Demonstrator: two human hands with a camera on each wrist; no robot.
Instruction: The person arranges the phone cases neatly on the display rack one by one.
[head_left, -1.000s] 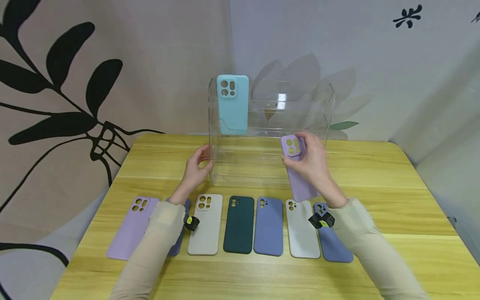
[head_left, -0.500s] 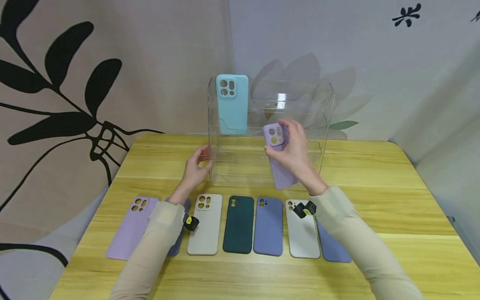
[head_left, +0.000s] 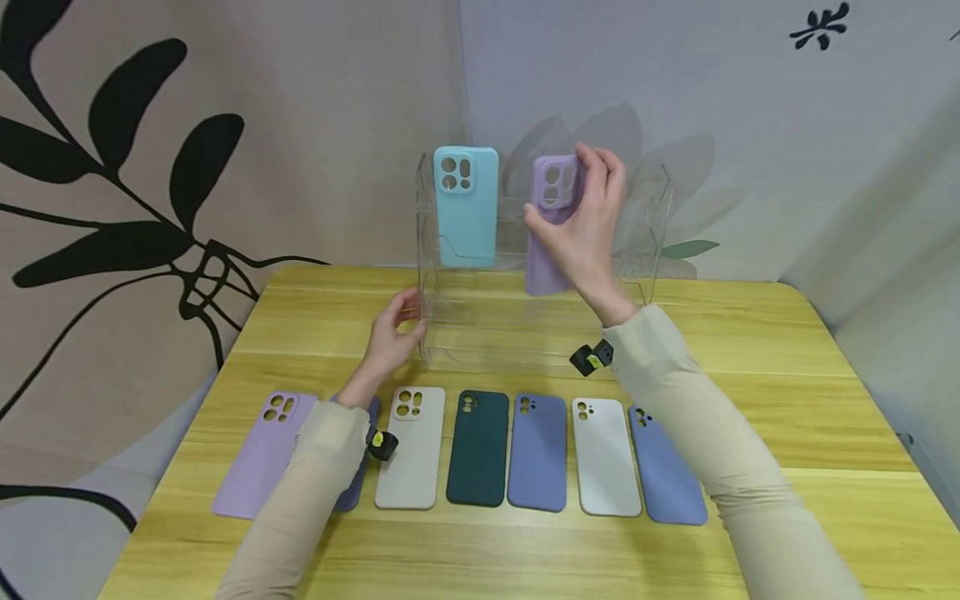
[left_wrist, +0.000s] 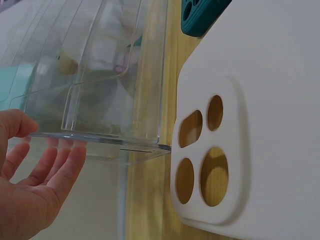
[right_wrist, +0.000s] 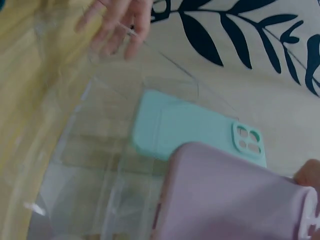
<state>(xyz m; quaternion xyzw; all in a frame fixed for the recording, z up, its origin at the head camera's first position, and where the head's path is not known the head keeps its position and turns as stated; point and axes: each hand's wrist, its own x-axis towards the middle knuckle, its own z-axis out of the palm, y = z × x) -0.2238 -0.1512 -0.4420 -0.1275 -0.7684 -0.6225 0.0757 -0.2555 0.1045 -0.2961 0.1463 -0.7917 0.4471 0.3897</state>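
A lilac phone case [head_left: 544, 250] is held by its sides between the thumb and fingers of my right hand [head_left: 588, 221]. It is upright in front of the upper part of a clear tiered display rack [head_left: 480, 337]. In the right wrist view the lilac case [right_wrist: 235, 195] overlaps a turquoise phone case [right_wrist: 190, 122]. The turquoise case [head_left: 467, 221] stands on the rack's upper tier at the left. My left hand [head_left: 392, 337] grips the rack's left side panel; in the left wrist view the thumb and fingers of the hand [left_wrist: 40, 180] lie on either side of the panel's edge.
On the wooden table [head_left: 787, 400] in front of the rack lies a row of several phone cases, among them a lilac case [head_left: 262, 458], a white case [head_left: 411, 458], a dark green case [head_left: 477, 454] and a blue case [head_left: 537, 458]. A wall stands close behind.
My right hand has carried the lilac case left and up, from low in front of the rack to its upper tier beside the turquoise case. The left hand has stayed on the rack.
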